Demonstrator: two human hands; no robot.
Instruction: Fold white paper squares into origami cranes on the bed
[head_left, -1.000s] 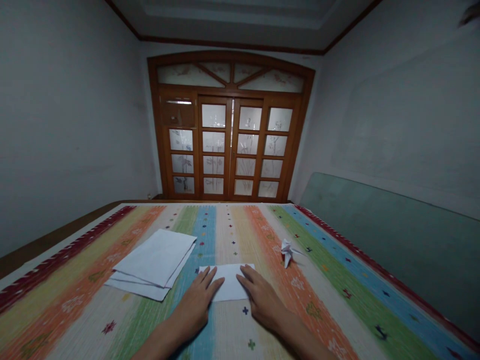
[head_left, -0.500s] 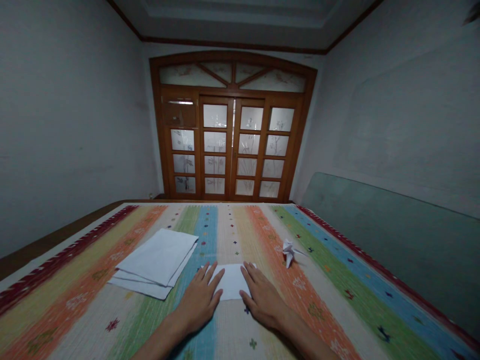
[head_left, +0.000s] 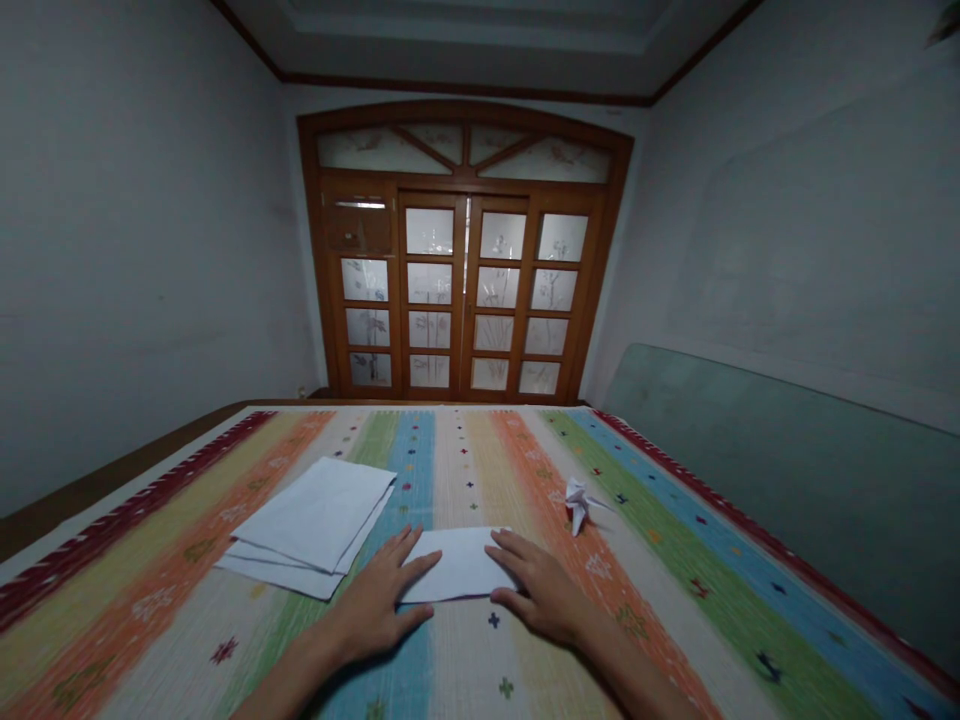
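A white sheet of paper, folded into a flat rectangle (head_left: pixel 461 565), lies on the striped tablecloth (head_left: pixel 457 660) between my hands. My left hand (head_left: pixel 382 595) rests at its left end, fingers spread, with the thumb just below the near edge. On the right end lie the fingertips of my right hand (head_left: pixel 536 585), also stretched out, its thumb close to the near right corner. Neither hand grips anything. What the left palm covers cannot be seen.
A loose stack of white paper sheets (head_left: pixel 319 515) lies to the left of my left hand. Beyond my right hand stands a small folded paper crane (head_left: pixel 577 505). A pale green padded backrest (head_left: pixel 750 440) runs along the right side; wooden glazed doors (head_left: pixel 465 290) are behind the table.
My hands have moved apart toward the two ends of the folded paper, so more of its surface shows. The sheets and the crane have stayed put.
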